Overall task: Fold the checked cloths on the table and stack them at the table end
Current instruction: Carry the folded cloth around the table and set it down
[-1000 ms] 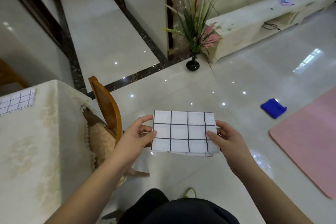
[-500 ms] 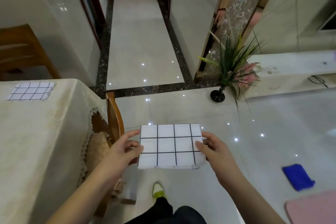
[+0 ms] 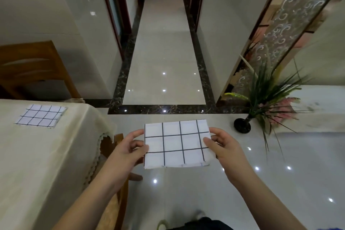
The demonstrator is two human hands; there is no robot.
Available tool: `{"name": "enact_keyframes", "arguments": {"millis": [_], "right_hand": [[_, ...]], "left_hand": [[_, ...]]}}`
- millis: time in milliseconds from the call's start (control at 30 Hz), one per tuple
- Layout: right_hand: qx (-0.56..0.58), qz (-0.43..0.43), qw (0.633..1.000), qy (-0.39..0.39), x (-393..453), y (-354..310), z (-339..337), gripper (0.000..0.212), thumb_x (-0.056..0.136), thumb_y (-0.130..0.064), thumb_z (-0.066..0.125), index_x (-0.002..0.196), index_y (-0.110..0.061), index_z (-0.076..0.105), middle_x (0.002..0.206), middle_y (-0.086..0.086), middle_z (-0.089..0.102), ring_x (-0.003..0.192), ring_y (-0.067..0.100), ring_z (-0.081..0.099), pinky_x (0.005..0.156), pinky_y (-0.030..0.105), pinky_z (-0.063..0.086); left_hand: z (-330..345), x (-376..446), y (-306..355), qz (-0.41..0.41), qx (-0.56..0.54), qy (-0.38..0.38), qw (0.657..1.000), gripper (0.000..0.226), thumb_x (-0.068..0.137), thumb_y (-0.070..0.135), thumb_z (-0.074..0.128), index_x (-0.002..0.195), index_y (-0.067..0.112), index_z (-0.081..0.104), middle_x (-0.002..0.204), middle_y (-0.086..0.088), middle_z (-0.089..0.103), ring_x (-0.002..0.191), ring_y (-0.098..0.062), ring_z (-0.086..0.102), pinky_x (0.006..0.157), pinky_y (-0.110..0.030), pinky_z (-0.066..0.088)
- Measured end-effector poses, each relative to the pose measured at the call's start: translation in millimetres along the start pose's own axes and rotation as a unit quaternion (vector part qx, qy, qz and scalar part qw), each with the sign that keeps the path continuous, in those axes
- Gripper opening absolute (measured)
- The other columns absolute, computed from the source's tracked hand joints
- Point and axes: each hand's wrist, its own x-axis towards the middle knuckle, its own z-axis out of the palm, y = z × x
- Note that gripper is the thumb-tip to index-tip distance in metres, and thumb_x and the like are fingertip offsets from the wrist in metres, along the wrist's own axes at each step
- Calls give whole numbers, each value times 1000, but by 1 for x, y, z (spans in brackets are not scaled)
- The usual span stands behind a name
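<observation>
A folded white cloth with a black check (image 3: 177, 144) is held flat in the air over the floor, to the right of the table. My left hand (image 3: 128, 147) pinches its left edge, thumb on top. My right hand (image 3: 222, 145) pinches its right edge the same way. A second folded checked cloth (image 3: 41, 115) lies flat near the far end of the table (image 3: 46, 155), which wears a cream tablecloth.
A wooden chair (image 3: 115, 173) is tucked at the table's right side, just under my left hand. Another wooden chair (image 3: 35, 69) stands beyond the table's far end. A potted plant (image 3: 261, 95) stands on the glossy floor at right. A corridor runs ahead.
The view has swung left and up, bringing the table and its cloth further into sight. Both hands keep the same hold on the folded cloth.
</observation>
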Motion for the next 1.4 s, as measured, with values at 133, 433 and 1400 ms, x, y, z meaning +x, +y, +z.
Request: {"name": "enact_keyframes", "arguments": {"millis": [133,433,1400], "right_hand": [[-7,-2,1000,-25,57,-12,-9,24,90,-10,66,108,-26,68,80,-1,67,77,14,70,69,26,55],[-11,-11,995,-100,196,-52,-30,26,89,-11,67,106,-31,69,92,12,67,87,23,71,70,30,56],[-126,21,894,-429,434,-151,308,28,91,0,61,114,-15,64,84,10,65,71,13,70,57,20,54]], "left_hand": [[17,43,16,-5,-9,26,1000,41,92,9,61,124,34,57,84,0,72,89,-18,72,82,-33,55],[58,143,63,-4,-37,125,992,36,93,12,61,125,28,60,95,-8,72,91,-22,71,80,-33,56],[-160,271,115,53,-211,405,888,31,93,5,59,122,16,61,87,-12,64,81,-17,67,70,-23,56]]}}
